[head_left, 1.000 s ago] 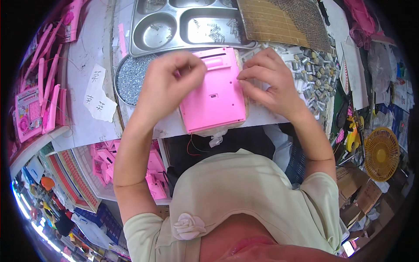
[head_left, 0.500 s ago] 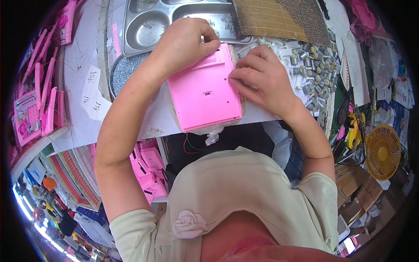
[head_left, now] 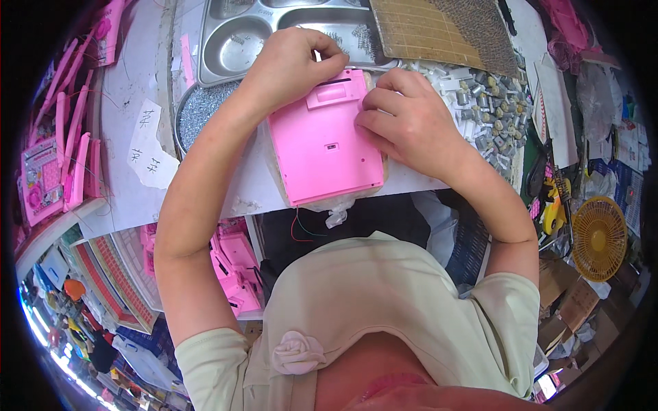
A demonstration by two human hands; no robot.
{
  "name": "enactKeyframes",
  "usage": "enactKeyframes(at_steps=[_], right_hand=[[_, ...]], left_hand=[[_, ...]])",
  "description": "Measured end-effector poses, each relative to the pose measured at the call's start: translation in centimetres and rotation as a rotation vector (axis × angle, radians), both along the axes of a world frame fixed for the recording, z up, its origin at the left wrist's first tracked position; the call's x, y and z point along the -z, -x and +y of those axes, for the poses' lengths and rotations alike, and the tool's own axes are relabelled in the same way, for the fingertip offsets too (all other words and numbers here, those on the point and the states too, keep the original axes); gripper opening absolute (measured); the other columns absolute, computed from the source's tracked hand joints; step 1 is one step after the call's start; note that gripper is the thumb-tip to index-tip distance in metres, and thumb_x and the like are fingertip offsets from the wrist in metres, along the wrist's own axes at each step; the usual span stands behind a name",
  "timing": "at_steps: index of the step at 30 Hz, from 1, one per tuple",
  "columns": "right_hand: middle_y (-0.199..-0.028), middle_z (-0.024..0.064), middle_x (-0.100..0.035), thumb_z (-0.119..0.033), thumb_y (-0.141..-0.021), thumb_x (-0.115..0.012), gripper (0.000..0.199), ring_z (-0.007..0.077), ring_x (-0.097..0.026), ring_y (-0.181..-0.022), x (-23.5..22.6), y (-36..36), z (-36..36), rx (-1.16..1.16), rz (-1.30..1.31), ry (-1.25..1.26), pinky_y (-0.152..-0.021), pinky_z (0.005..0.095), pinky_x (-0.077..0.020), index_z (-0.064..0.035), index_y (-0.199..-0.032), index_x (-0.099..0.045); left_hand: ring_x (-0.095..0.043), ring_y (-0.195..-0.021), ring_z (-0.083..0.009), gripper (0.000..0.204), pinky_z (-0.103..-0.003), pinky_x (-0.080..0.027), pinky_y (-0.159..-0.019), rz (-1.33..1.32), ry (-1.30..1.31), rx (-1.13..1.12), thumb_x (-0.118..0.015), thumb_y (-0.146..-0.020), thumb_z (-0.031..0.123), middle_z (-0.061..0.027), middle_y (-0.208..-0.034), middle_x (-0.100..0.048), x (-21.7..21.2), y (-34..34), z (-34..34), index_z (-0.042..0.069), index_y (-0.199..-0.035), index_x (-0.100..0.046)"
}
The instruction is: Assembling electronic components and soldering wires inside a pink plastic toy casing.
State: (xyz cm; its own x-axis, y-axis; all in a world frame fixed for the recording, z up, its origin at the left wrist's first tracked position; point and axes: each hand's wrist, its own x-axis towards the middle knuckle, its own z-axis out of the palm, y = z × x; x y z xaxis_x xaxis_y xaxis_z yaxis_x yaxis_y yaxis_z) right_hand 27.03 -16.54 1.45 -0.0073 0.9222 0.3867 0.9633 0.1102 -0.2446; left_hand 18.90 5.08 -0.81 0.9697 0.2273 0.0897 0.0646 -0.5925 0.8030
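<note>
A flat pink plastic housing [head_left: 329,168] lies in front of me on a clear plastic bag [head_left: 337,214]. It has a raised panel with a dark slot at its far end, a small rectangular opening in the middle and small dark holes. My left hand [head_left: 295,72] is closed in a pinch over the housing's far edge; whatever is between the fingertips is too small to make out. My right hand [head_left: 411,123] has its fingertips pressed together on the housing's right edge, and what they hold, if anything, is hidden. Red and green wires [head_left: 296,222] hang from the near edge.
A steel compartment tray [head_left: 233,51] with small metal parts stands beyond my hands. Left of the housing is a round container of small screws [head_left: 205,113]. Small motors [head_left: 490,109] with white parts are heaped on the right, below a brown board [head_left: 432,31]. Pink parts [head_left: 75,137] crowd the left.
My right fingertips have moved slightly onto the housing and now cover a hole near its right edge. My left hand stays pinched at the far edge. The whole view has shifted slightly.
</note>
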Motion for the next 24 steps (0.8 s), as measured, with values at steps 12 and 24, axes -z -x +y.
enactKeyframes(at_steps=[12, 24], right_hand=[[-0.089, 0.0041, -0.062, -0.015, -0.064, -0.072, 0.023, 0.0261, -0.059, -0.098, -1.9, 1.1, 0.7, -0.037, -0.181, 0.176, -0.083, 0.0397, -0.05, -0.0084, -0.085, -0.068], [-0.083, 0.0019, -0.07, -0.014, -0.073, -0.072, 0.006, 0.0244, -0.063, -0.097, -1.2, 1.7, 13.0, -0.194, -0.067, -0.002, -0.079, 0.0398, -0.05, -0.0133, -0.078, -0.075]], left_hand=[[-0.049, -0.063, -0.0063, 0.016, -0.023, -0.038, -0.057, -0.128, -0.24, -0.181, -0.071, -0.091, 0.014, -0.0015, -0.08, -0.063, -3.1, 4.5, 3.3, 0.0, -0.099, -0.073], [-0.064, -0.082, -0.033, 0.009, -0.04, -0.05, -0.077, 0.202, -0.409, -0.401, -0.073, -0.081, 0.006, -0.0135, -0.085, -0.065, -0.4, 16.3, 4.4, 0.0, -0.085, -0.07]])
